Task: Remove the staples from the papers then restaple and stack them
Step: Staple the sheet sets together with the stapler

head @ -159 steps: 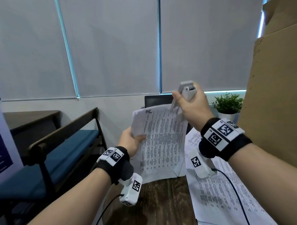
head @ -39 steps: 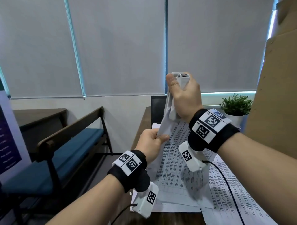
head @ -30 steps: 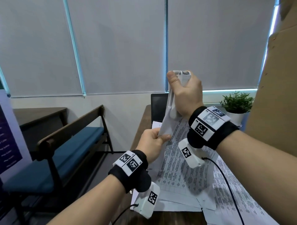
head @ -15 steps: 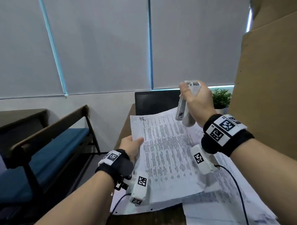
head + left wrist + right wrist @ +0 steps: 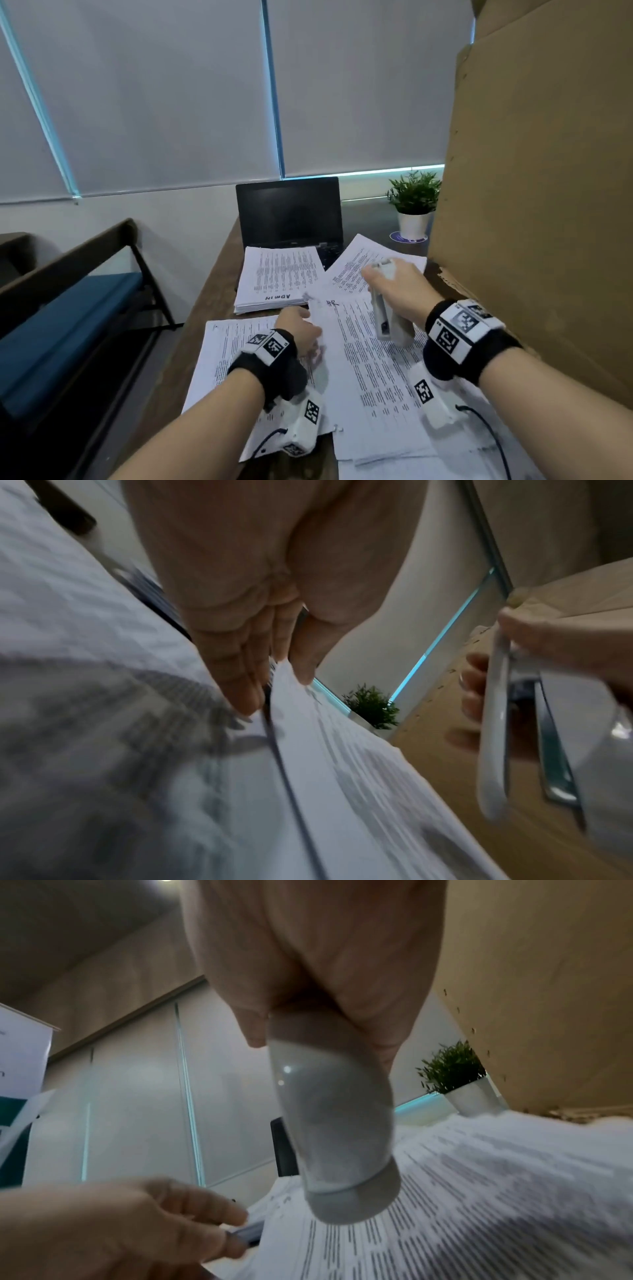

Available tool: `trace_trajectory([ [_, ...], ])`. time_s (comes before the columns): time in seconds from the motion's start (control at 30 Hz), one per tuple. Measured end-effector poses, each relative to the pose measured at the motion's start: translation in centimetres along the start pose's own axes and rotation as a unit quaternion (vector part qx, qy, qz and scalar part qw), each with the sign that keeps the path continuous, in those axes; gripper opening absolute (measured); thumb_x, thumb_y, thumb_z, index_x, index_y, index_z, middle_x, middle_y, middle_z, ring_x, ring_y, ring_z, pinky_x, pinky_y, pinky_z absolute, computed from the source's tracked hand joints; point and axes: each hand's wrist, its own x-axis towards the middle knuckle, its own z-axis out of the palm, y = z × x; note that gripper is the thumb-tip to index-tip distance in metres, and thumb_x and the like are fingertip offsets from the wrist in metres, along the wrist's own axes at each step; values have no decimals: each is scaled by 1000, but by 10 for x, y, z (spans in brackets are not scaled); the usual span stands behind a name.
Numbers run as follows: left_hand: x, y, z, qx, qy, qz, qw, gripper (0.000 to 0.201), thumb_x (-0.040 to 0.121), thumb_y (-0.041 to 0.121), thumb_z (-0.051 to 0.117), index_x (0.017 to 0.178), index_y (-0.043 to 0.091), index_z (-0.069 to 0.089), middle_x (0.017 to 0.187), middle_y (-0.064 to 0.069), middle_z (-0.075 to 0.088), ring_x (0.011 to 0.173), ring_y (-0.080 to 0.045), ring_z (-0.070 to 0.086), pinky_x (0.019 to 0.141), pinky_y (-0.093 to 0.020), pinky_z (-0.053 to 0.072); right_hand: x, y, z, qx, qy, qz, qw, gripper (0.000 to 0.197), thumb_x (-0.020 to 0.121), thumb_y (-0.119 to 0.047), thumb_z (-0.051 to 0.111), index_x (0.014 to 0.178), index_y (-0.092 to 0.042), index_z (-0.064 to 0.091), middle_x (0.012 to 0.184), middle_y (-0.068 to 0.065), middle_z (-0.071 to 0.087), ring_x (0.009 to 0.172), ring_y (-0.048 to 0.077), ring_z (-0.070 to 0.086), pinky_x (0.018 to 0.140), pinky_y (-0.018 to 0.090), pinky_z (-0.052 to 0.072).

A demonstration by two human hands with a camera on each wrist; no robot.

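A set of printed papers marked "HR" (image 5: 373, 363) lies low over the desk, on top of other sheets. My left hand (image 5: 301, 330) pinches its left edge, thumb (image 5: 304, 653) on top and fingers (image 5: 236, 674) underneath. My right hand (image 5: 399, 291) grips a white stapler (image 5: 385, 318) upright just above the upper right part of these papers. The right wrist view shows the stapler (image 5: 335, 1118) hanging from my fist over the printed papers (image 5: 479, 1191), with the left hand (image 5: 137, 1218) at the paper's edge. The stapler's mouth is not seen on the paper.
A stack marked "ADMIN" (image 5: 277, 277) lies behind, in front of an open black laptop (image 5: 291, 212). More sheets lie at the left (image 5: 226, 346) and back right (image 5: 359, 260). A potted plant (image 5: 414, 202) and a tall cardboard wall (image 5: 534, 171) stand right; a blue bench (image 5: 68, 308) is left.
The papers, held up at the stapler a second ago, have come down flat over the desk. My right hand has dropped with the stapler, away from the paper's corner.
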Motion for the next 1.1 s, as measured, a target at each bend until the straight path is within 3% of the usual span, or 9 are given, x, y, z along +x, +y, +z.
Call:
trace_trajectory([
  [0.17,3,-19,-67,210,80,-82,971,14,83,20,62,94,16,55,98,-8,65,82,-24,61,72,-27,50,6,22,26,-46,-76,21,996,71,73,-65,57,123,-15,56,122,1,63,113,22,59,101,45,46],
  [0.27,4,-40,-102,286,97,-156,940,28,74,33,69,87,11,56,105,-8,68,88,-26,64,77,-31,52,6,15,40,-80,-102,22,991,48,89,-50,60,120,-15,55,116,1,63,106,20,59,94,36,47],
  [0.43,5,-49,-109,343,50,-166,923,65,62,46,84,115,15,61,110,-1,67,94,-20,64,86,-29,54,6,11,57,-120,-131,22,984,49,96,-41,56,136,-16,41,115,-3,51,96,16,52,84,28,38],
  [0.57,10,-48,-113,343,26,-176,922,46,54,37,91,91,21,68,104,2,70,93,-18,68,86,-33,57,12,14,61,-119,-131,20,984,59,96,-42,56,145,-16,36,137,0,51,111,18,54,94,31,40],
  [0.63,12,-49,-114,328,24,-182,927,45,52,37,92,90,22,72,109,2,69,94,-17,68,86,-30,56,13,16,62,-104,-130,20,986,45,95,-40,57,132,-18,46,126,-2,58,99,14,57,85,30,45],
  [0.73,14,-47,-119,261,18,-184,947,22,62,31,90,52,26,72,105,-2,70,85,-16,66,76,-23,53,12,15,65,-108,-138,7,985,25,96,-36,57,114,-22,48,105,-2,61,89,13,61,73,28,44],
  [0.93,2,-42,-125,97,67,-147,982,42,86,14,70,122,-4,60,131,-22,58,122,-33,56,89,-32,47,12,16,72,-143,-158,-8,977,33,96,-38,56,122,-20,46,106,3,64,92,20,65,67,27,45],
  [1.03,-8,-45,-132,45,120,-116,985,50,84,23,75,123,-5,60,125,-18,63,100,-28,62,79,-28,46,11,17,73,-143,-157,-9,977,31,96,-38,57,118,-20,46,101,3,65,89,21,67,68,28,50],
  [1.1,-14,-42,-140,-32,126,-69,989,41,80,7,78,117,-3,64,113,-16,69,85,-23,64,75,-27,49,11,17,71,-135,-154,-2,979,31,95,-38,58,117,-20,47,105,3,64,86,19,66,72,30,52],
])
